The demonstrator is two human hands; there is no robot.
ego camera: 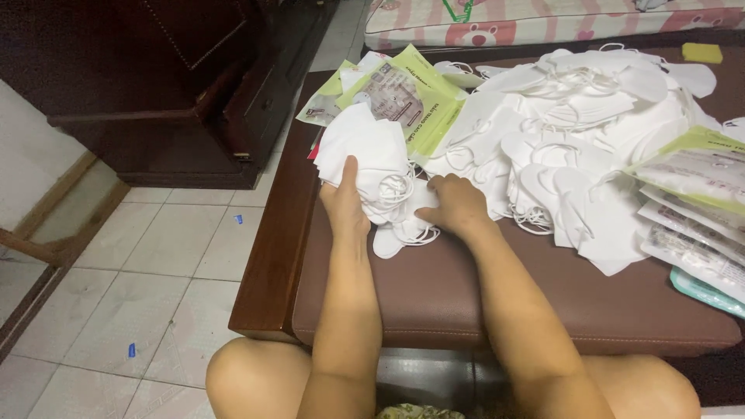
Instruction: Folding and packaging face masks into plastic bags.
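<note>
1. The left hand (345, 203) grips a small stack of white face masks (365, 151), thumb on top. The right hand (458, 203) presses its curled fingers onto the stack's lower edge and the loose ear loops (400, 190).
2. Risk, as I judge it: the tangled loops between the hands could snag, pulling one mask out of line or spilling the stack.
3. Another risk: the stack sits near the left edge of the brown padded surface (434, 295); a slip could drop masks onto the tiled floor (155, 256).
4. The masks look soft, folded and bright white.
5. Right of the hands lies a large mask heap (574, 132); beyond them, green-and-clear packets (403, 93).
</note>
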